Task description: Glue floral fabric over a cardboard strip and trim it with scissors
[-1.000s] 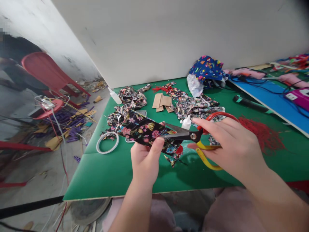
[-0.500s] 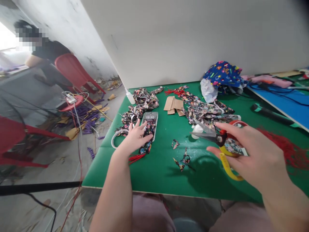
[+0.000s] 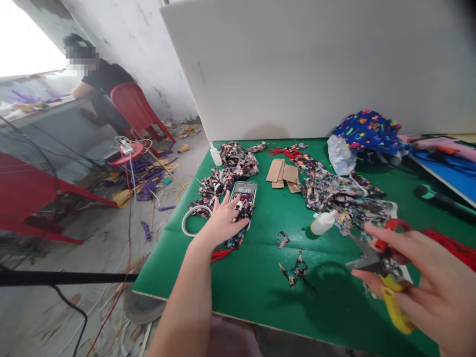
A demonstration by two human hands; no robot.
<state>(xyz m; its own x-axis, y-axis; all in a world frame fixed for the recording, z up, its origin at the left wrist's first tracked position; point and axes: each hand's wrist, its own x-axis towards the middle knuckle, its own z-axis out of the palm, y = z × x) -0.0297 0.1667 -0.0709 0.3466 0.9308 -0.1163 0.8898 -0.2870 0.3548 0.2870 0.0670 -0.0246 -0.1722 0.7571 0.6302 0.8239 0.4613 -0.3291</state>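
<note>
My left hand (image 3: 225,221) lies with fingers spread over a dark floral fabric strip (image 3: 243,214) with a red tassel (image 3: 220,255). Partly covered by that strip and hand is a smartphone (image 3: 244,190), its lit screen showing a clock. Beside my wrist is a white ring, perhaps a tape roll (image 3: 186,229). On the right, my right hand (image 3: 427,277) grips scissors (image 3: 383,263) with one red and one yellow handle; the blades are parted with nothing visible between them. A small white bottle (image 3: 323,223) lies tilted near the blades. Floral scraps (image 3: 295,270) rest between my hands.
Crumpled floral fabric (image 3: 327,188) and brown card pieces (image 3: 282,172) occupy the green table (image 3: 238,292). Behind are another white bottle (image 3: 215,154) and a blue patterned cloth (image 3: 368,134). At left, a person sits on a red chair (image 3: 137,106); cables (image 3: 130,213) run down to the floor.
The view has shifted left, so the table's things appear further right. My right hand has moved right and lower with the scissors, away from the white bottle. My left hand stays on the strip.
</note>
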